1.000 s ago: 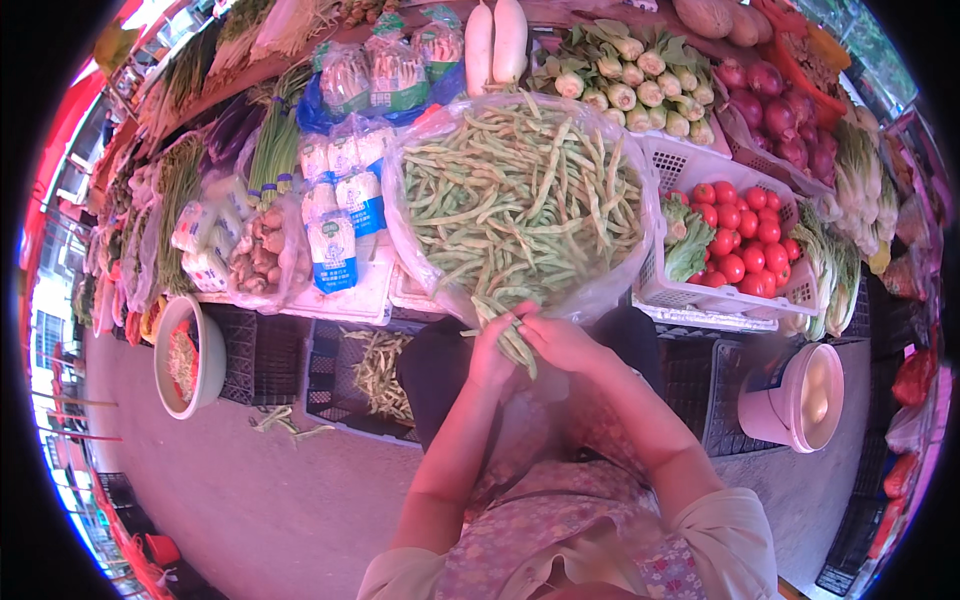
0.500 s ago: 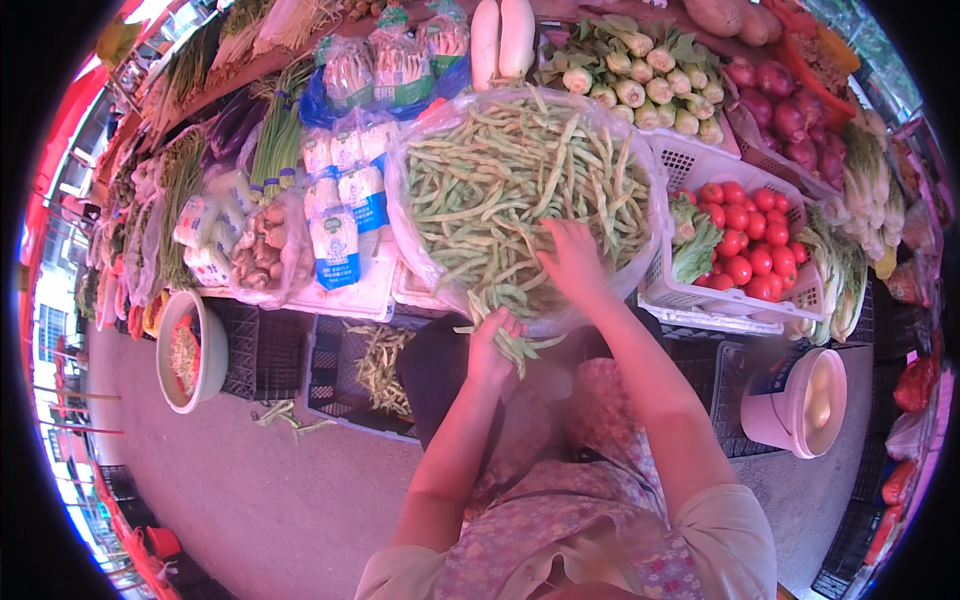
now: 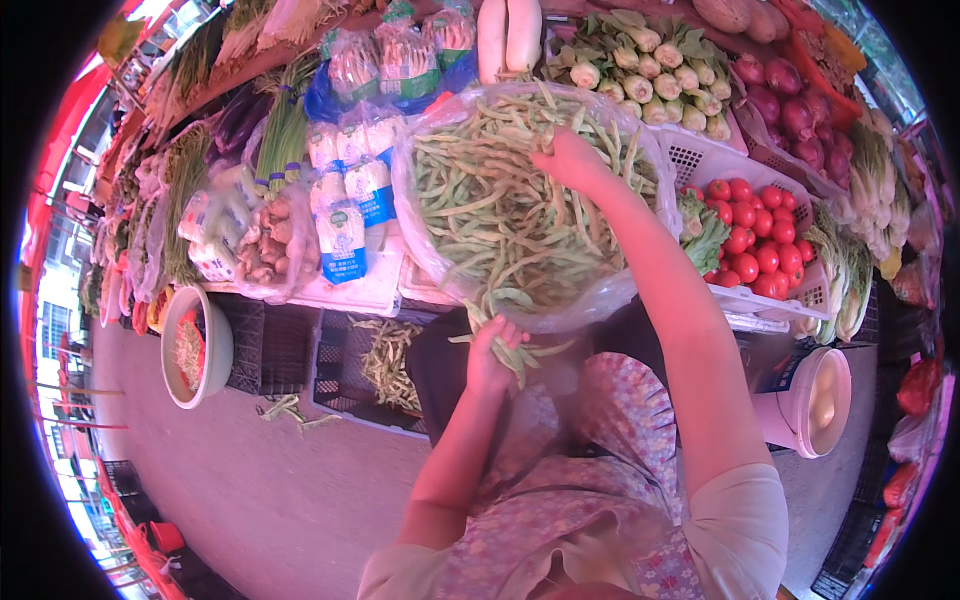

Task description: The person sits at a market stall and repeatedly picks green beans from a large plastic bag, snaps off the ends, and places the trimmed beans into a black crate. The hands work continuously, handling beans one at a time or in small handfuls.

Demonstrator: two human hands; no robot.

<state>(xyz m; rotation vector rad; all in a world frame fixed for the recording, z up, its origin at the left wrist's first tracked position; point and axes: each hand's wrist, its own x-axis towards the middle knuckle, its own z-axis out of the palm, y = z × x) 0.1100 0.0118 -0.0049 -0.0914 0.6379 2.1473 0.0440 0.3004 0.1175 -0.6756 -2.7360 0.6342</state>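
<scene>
A large heap of pale green beans (image 3: 500, 190) fills a round container lined with a clear plastic bag (image 3: 428, 245), right in front of me. My left hand (image 3: 494, 352) is closed round a small bunch of green beans (image 3: 512, 358) at the near rim, their ends poking out on both sides. Over the right far part of the heap, my right hand (image 3: 574, 165) has its fingers bent and pinched together at a bean on the surface. The fingertips are partly hidden among the beans.
Right of the beans stands a white crate (image 3: 690, 160) with tomatoes (image 3: 760, 235). Bagged mushrooms (image 3: 268, 250) and blue-white packets (image 3: 342, 240) lie left. Below are a dark crate (image 3: 330, 385) with beans, a pale basin (image 3: 215, 345) and a white bucket (image 3: 795, 410).
My right hand has moved farther out over the heap, and its arm is stretched more. The left hand stays at the near rim with its bunch of beans.
</scene>
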